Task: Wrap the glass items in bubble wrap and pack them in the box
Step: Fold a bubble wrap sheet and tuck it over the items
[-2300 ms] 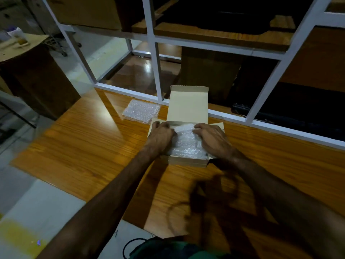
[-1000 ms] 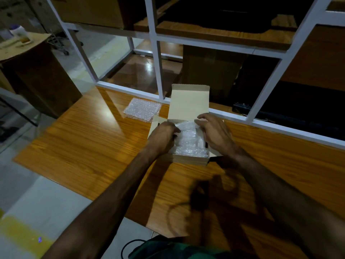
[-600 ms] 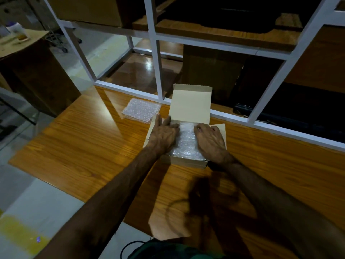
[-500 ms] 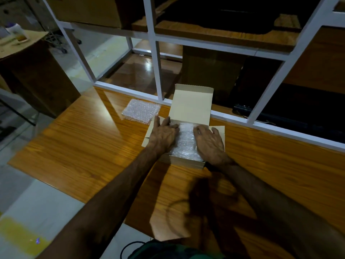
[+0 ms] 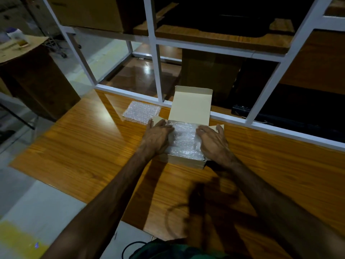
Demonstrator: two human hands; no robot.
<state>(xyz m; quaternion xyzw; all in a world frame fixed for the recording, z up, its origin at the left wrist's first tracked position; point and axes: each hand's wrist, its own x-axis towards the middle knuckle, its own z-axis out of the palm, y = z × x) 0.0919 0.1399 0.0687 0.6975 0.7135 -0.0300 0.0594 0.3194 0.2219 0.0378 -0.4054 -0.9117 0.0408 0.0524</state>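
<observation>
A small cardboard box [image 5: 186,161] stands on the wooden table [image 5: 84,150], its lid [image 5: 191,105] raised at the far side. A bundle of bubble wrap [image 5: 184,141] fills the box; whatever glass it holds is hidden. My left hand [image 5: 158,135] lies flat over the box's left edge and side flap, fingers straight, touching the wrap. My right hand [image 5: 212,141] hovers over the box's right edge with fingers loosely bent, fingertips at the wrap.
A spare flat sheet of bubble wrap [image 5: 141,112] lies on the table left of the lid. A white metal frame [image 5: 158,71] runs along the table's far edge. A dark cabinet [image 5: 31,75] with a cup [image 5: 17,37] stands at the far left.
Both hands went from tucking the wrap inside the box to lying at its sides. The right hand's fingers have since lifted slightly off the wrap. The box has not moved.
</observation>
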